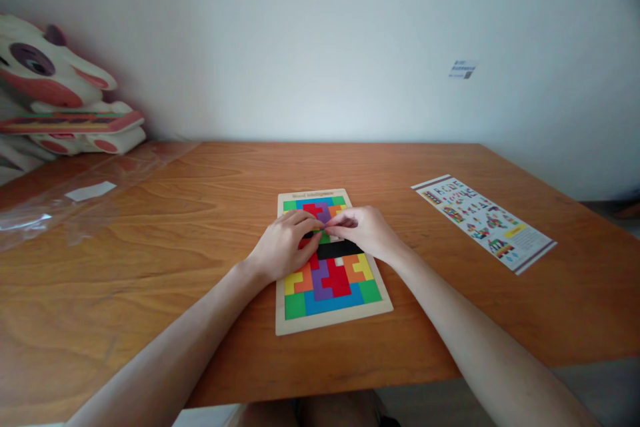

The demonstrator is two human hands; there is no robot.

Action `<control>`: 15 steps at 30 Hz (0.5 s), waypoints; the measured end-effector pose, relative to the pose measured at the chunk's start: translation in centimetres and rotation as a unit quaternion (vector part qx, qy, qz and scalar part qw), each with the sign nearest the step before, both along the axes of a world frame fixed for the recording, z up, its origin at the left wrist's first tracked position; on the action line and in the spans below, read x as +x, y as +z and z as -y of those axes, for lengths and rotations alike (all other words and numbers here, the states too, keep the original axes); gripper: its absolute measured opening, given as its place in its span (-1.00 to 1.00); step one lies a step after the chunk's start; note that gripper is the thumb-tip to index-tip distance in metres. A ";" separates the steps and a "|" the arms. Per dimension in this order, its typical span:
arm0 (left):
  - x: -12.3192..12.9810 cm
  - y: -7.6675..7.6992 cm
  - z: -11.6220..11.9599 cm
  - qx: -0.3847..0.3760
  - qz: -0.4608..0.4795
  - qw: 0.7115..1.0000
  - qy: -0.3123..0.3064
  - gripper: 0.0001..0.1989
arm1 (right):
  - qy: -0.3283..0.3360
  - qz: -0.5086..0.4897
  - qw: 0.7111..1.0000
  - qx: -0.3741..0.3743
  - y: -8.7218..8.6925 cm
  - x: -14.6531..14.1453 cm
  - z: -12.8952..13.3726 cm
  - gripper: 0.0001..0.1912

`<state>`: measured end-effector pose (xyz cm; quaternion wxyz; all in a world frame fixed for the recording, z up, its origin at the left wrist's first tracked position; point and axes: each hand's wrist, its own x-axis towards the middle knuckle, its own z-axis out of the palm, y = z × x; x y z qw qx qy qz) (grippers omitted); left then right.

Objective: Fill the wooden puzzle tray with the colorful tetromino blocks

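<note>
A wooden puzzle board (334, 315) with a pale frame lies on the table, filled with red, blue, green, yellow, orange and purple block pieces. My left hand (287, 243) rests over its left side, thumb and fingers curved together near the middle. From the right, my right hand (365, 230) reaches in with thumb and forefinger pinched. The fingertips of both hands meet at a small puzzle piece, mostly hidden, with only a thin purplish edge showing. Below the fingers a black strip (340, 249) runs across the board; I cannot tell whether it is bare base or a piece.
A printed sheet of colourful block patterns (485, 223) lies to the right on the wooden table (225, 180). At the left are clear plastic wrapping (45, 217) with a white label and a cow-shaped toy keyboard (75, 121). A wall rises behind the table.
</note>
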<state>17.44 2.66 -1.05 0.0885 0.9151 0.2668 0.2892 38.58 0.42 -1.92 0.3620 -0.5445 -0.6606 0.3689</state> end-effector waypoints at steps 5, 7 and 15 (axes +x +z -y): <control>0.0 -0.1 -0.1 -0.004 -0.004 1.000 -0.002 -0.83 | 0.005 0.147 0.986 0.084 0.4 0.1 0.2 -0.85; 0.0 0.0 -0.1 -0.004 -0.005 1.000 -0.002 -0.83 | 0.035 0.143 0.987 0.058 1.0 0.1 0.4 -0.83; 0.0 0.1 0.0 0.001 0.008 1.000 -0.002 -0.84 | -0.104 0.219 0.963 0.121 1.4 3.0 -0.2 -0.89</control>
